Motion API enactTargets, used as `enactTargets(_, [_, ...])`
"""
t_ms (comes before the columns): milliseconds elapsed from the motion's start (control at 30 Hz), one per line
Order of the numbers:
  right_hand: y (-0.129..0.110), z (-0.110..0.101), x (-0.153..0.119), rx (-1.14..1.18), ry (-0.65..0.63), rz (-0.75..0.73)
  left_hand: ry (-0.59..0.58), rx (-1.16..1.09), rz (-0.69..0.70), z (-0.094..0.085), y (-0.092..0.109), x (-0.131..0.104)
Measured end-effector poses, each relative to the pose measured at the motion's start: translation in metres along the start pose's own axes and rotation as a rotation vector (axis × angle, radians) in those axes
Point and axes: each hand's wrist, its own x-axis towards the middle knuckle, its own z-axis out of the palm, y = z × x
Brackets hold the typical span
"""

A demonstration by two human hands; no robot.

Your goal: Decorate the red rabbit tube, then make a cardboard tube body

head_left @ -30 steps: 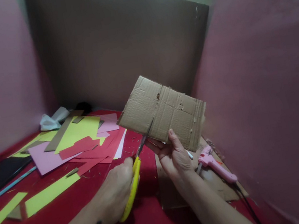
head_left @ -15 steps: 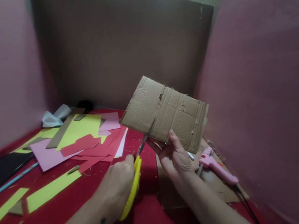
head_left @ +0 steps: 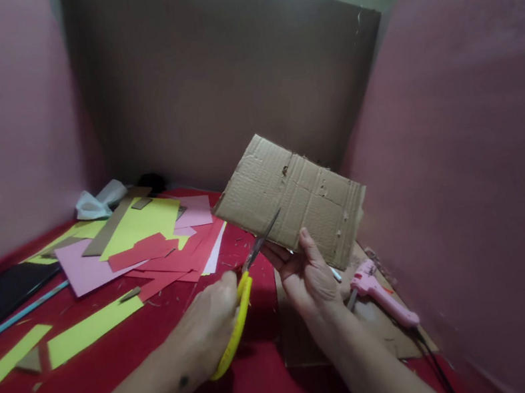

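My left hand (head_left: 216, 320) is closed round the yellow handles of a pair of scissors (head_left: 237, 326). One blade lies over the face of a brown cardboard piece (head_left: 288, 199), entering from its lower edge; the other blade is mostly hidden. My right hand (head_left: 310, 276) grips that cardboard from below, thumb on the near face and fingers behind it. Tilted and raised above the table, the cardboard has torn spots, crease lines and a ragged right edge.
A pink glue gun (head_left: 384, 297) with a black cord rests on a cardboard sheet (head_left: 301, 342) at right. Yellow paper (head_left: 145, 220), red paper (head_left: 177, 259) and pink paper (head_left: 85, 268) lie on the red table at left, beside a black flat object (head_left: 6, 299) and a blue stick (head_left: 19, 317).
The scissors and cardboard have shifted slightly right in view, along with the background. The yellow handles sit a little closer together. Both hands keep their holds.
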Motion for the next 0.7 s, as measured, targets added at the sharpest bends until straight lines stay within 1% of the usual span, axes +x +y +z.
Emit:
enactTargets(67, [0.0002, -0.0009, 0.0000, -0.001, -0.003, 0.000, -0.039, -0.036, -0.014, 0.0014, 0.0012, 0.0008])
enactTargets(133, [0.0002, -0.0009, -0.0004, 0.014, -0.007, -0.001, -0.075, -0.090, -0.056, 0.0024, 0.0033, 0.0011])
enactTargets(267, [-0.0004, 0.0000, -0.0016, 0.038, -0.011, 0.004, -0.107, -0.162, -0.135, 0.0017, 0.0068, 0.0005])
enactTargets(400, [-0.0016, -0.0004, -0.0023, 0.024, 0.013, 0.023, -0.074, -0.135, -0.108, -0.0011, 0.0076, -0.0005])
enactTargets(533, [-0.0030, -0.0013, -0.0022, 0.035, 0.017, 0.032, -0.069, -0.136, -0.136, -0.0025, 0.0076, -0.0011])
enactTargets(700, [-0.0016, -0.0010, -0.0024, 0.036, 0.016, 0.029, -0.067, -0.052, -0.080, -0.0042, 0.0071, -0.0015])
